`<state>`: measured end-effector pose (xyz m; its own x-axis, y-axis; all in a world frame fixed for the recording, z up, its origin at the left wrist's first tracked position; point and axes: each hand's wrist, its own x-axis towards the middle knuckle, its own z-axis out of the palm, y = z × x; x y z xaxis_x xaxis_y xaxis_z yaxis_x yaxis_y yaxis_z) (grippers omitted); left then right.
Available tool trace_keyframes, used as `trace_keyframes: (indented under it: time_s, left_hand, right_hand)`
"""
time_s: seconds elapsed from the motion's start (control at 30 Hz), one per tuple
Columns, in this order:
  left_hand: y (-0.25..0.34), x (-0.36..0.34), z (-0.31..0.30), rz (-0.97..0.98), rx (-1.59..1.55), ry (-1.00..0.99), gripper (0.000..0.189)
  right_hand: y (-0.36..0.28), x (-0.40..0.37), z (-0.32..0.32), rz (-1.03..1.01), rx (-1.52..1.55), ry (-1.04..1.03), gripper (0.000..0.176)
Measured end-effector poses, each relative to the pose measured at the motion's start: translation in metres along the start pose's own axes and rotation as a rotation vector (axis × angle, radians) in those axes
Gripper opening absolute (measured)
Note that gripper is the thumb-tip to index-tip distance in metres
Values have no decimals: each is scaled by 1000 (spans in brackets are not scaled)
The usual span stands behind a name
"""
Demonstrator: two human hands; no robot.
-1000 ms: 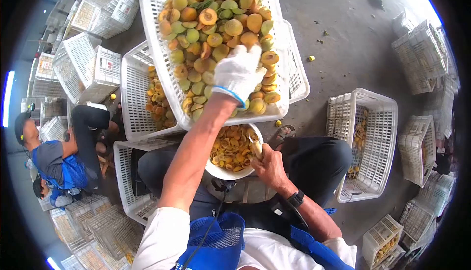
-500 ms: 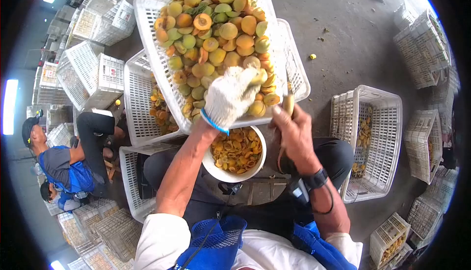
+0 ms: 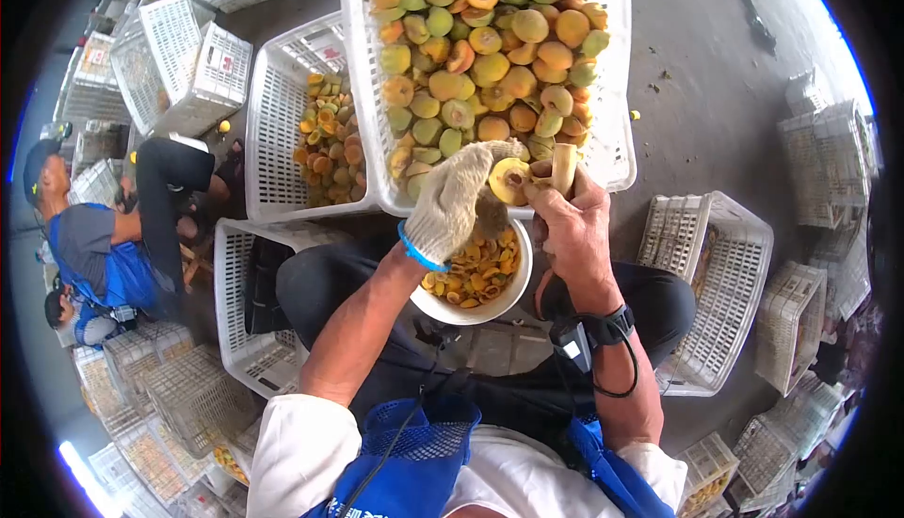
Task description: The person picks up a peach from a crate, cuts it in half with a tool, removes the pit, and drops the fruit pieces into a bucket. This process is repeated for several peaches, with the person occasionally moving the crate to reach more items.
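My left hand [image 3: 457, 198], in a whitish knitted glove with a blue cuff, holds a peach half [image 3: 508, 182] with its cut face and brown hollow showing. Close beside it, my bare right hand [image 3: 576, 221] is closed round a tool with a pale wooden handle [image 3: 564, 168]. The tool's working end is hidden behind my fingers and the fruit. Both hands are at the near edge of a white crate [image 3: 617, 66] heaped with peach halves [image 3: 490, 66]. Below them, between my knees, stands a white bucket [image 3: 461, 315] with yellow-orange fruit pieces in it.
A second white crate [image 3: 266, 132] with fruit halves stands to the left. Another crate [image 3: 231, 301] is by my left knee, and one [image 3: 725, 330] is by my right. A seated person [image 3: 99, 235] in a blue apron is at far left, among stacked crates [image 3: 193, 396].
My left hand has drawn back from over the heap with a peach half. My right hand now meets it, the tool close to the fruit. The view has shifted too.
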<state>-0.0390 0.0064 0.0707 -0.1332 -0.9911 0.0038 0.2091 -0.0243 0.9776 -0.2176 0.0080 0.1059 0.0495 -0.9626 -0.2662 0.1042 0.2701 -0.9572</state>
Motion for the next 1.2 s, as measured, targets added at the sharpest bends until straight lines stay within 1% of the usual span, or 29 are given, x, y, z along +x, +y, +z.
trace_keyframes:
  time_s: [0.03, 0.07, 0.1, 0.13, 0.17, 0.2, 0.23, 0.27, 0.3, 0.33, 0.4, 0.43, 0.47, 0.53, 0.57, 0.6, 0.67, 0.7, 0.77, 0.8, 0.87, 0.9, 0.97, 1.0, 1.07, 1.13, 1.2]
  left_hand:
    - [2, -5, 0, -175, -160, -21, 50]
    - [-9, -6, -4, -174, -169, -9, 50]
    - [-28, -7, -12, -183, -129, 24, 44]
    - [-36, -8, -17, -194, -87, 55, 38]
    - [-43, -15, -22, 447, 628, 92, 35]
    - [-40, -16, -25, 444, 628, 101, 35]
    - [-36, -15, -27, 521, 903, 138, 34]
    - [-32, -14, -31, 596, 1181, 175, 34]
    - [-35, -12, -28, 350, 707, 150, 33]
    - [-36, -12, -27, 350, 707, 158, 33]
    - [-30, -13, -20, -10, -99, 178, 32]
    - [-24, -9, -16, -132, -335, 237, 38]
    - [-27, -7, -14, -130, -339, 231, 38]
    - [-38, -3, -14, -79, -371, 266, 40]
    - [-42, -2, -16, -20, -234, 269, 43]
    - [-38, -2, -14, -19, -237, 266, 43]
    - [-29, -3, -11, 22, -179, 198, 40]
    - [-32, -3, -10, 22, -180, 197, 40]
    - [-43, -3, -8, 94, -105, 248, 38]
    - [-38, -4, -7, 91, -106, 248, 38]
    - [-26, -5, -4, 197, 110, 248, 32]
    - [-27, -5, -3, 195, 109, 246, 32]
    - [-29, -6, -2, 286, 248, 260, 29]
    - [-28, -7, -1, 285, 247, 257, 29]
    - [-23, -10, -2, 269, 357, 246, 30]
    - [-20, -12, -1, 247, 321, 232, 31]
    - [-21, -10, -3, 277, 315, 202, 30]
  right_hand:
    - [1, 2, 4, 6, -12, -11, 20]
    - [2, 4, 8, -29, -136, -39, 19]
    - [4, 7, 12, -65, -258, -67, 18]
    - [6, 10, 16, -62, -263, -75, 18]
    - [9, 13, 19, -170, -422, -83, 18]
    - [9, 14, 23, -280, -579, -90, 18]
    - [2, 13, 25, -274, -713, -97, 20]
    - [-2, 11, 28, -280, -716, -105, 20]
    - [-5, 7, 30, -258, -794, -81, 21]
    - [-6, 2, 31, -233, -872, -56, 22]
    - [-1, -6, 28, -260, -893, -94, 25]
    - [-1, -11, 29, -281, -991, -82, 28]
    - [-1, -16, 31, -303, -1088, -69, 30]
    - [0, -23, 33, -264, -1085, -85, 33]
    - [2, -25, 34, -201, -1129, -102, 32]
    - [3, -26, 35, -138, -1172, -119, 31]
    - [4, -26, 35, -116, -1160, -129, 31]
    - [8, -26, 35, -113, -1163, -123, 32]
    - [10, -26, 36, -108, -1168, -120, 32]
    - [10, -26, 37, -95, -1161, -121, 32]
    - [11, -25, 39, -81, -1153, -117, 33]
    - [11, -26, 41, -73, -1149, -125, 33]
    - [15, -25, 42, -44, -1146, -134, 34]
    - [15, -25, 43, -41, -1146, -132, 34]
    - [16, -27, 43, -100, -1118, -146, 33]
    - [17, -29, 40, -117, -1103, -158, 32]
    - [18, -30, 38, -132, -1086, -168, 32]
